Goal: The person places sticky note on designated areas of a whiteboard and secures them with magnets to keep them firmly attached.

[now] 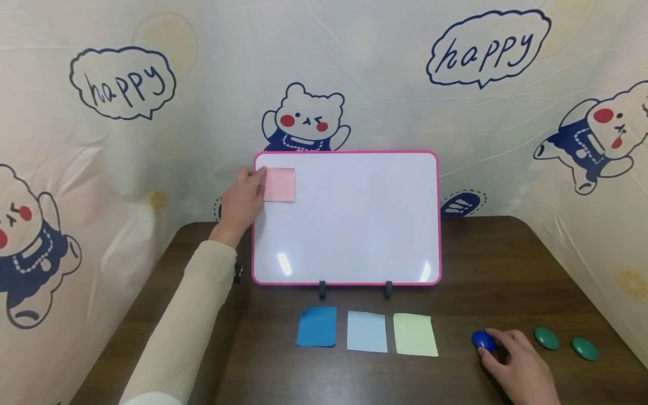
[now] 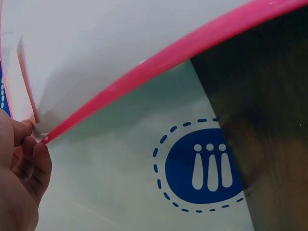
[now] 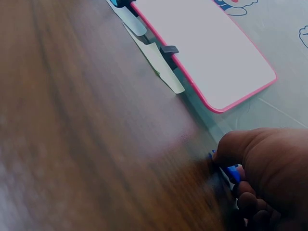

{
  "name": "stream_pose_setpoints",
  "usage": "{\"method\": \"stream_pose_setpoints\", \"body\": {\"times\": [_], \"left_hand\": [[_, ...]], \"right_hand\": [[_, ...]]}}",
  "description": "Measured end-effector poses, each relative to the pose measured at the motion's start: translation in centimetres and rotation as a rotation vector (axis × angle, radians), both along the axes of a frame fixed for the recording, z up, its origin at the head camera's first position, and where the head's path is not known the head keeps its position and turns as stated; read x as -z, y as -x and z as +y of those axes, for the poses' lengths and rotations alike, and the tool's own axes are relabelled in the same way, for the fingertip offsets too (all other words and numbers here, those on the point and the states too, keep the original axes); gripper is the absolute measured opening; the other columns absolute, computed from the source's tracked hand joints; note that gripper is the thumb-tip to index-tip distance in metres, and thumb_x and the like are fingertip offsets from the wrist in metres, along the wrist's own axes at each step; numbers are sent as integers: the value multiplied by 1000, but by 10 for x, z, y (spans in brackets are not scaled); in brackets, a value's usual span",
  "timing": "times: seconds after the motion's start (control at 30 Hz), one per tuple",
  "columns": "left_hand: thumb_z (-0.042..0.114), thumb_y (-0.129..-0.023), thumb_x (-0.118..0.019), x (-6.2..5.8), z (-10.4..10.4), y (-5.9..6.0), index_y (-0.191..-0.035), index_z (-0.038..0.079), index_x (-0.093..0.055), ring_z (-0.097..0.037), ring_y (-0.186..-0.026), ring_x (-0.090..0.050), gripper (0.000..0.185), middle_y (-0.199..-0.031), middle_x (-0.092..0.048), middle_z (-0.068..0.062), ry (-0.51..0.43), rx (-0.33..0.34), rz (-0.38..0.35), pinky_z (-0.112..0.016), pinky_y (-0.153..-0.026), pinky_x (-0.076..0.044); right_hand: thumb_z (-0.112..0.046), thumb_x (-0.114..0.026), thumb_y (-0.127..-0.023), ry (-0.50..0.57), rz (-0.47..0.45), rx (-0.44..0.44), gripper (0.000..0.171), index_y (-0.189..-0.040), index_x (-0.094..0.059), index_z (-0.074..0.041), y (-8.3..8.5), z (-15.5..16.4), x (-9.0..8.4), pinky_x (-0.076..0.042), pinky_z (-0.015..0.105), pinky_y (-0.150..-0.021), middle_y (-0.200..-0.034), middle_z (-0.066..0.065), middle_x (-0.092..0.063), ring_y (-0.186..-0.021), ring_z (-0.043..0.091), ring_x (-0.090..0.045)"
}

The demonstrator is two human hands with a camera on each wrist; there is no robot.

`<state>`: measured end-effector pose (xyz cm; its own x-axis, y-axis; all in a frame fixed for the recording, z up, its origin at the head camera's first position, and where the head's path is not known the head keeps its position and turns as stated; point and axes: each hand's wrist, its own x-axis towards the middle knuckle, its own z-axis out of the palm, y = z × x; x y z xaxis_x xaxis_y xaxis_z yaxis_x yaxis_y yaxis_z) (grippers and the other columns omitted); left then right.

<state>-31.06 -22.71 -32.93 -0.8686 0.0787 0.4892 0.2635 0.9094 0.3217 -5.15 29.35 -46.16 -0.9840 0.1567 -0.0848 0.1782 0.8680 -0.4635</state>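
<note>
Cartoon-bear sheeting backs a dark wooden desk (image 1: pixel 506 270) where a pink-framed whiteboard (image 1: pixel 354 225) stands upright. At its top left corner the left hand (image 1: pixel 243 202) pinches the edge of a pink sticky note (image 1: pixel 279 184) lying against the board. Near the desk's front right, the right hand (image 1: pixel 521 365) curls its fingers on a blue magnet (image 1: pixel 482 340), just left of two green magnets (image 1: pixel 547 338).

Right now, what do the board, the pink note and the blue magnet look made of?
Whiteboard: glossy white writing surface, shown by glare spots near its lower edge; pink frame looks plastic. Pink note: thin matte paper, held flat against the board by the left hand. Blue magnet: smooth shiny dome, probably plastic-capped, under the right hand.
</note>
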Motion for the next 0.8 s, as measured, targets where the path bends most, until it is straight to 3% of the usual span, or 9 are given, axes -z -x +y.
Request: {"method": "stream_pose_setpoints", "body": {"times": [0.17, 0.37, 0.8], "left_hand": [[10, -102, -59, -1, -1, 1, -149, 8, -50, -29, -80, -60, 47, -141, -45, -19, 69, 30, 26, -39, -70, -54], [8, -101, -60, -2, -2, 1, -146, 4, -52, -28, -78, -59, 46, -142, -47, -18, 116, 54, 52, -38, -66, -52], [11, -100, -62, -1, -1, 1, -146, 7, -54, -29, -92, -62, 46, -142, -51, -14, 106, 84, 65, -40, -79, -57]], "right_hand": [[-37, -72, -91, 1, -10, -3, 56, -130, -62, 2, 1, 0, 0, -39, 32, -61, -112, 14, -55, -79, 21, -49], [-36, -72, -91, 0, 9, -8, 55, -130, -62, 2, 0, 0, 0, -39, 32, -60, -111, 14, -55, -78, 20, -49], [-41, -72, -92, 23, -12, -16, 60, -131, -61, 3, 1, 1, -3, -39, 30, -61, -111, 12, -57, -78, 18, -48]]}}
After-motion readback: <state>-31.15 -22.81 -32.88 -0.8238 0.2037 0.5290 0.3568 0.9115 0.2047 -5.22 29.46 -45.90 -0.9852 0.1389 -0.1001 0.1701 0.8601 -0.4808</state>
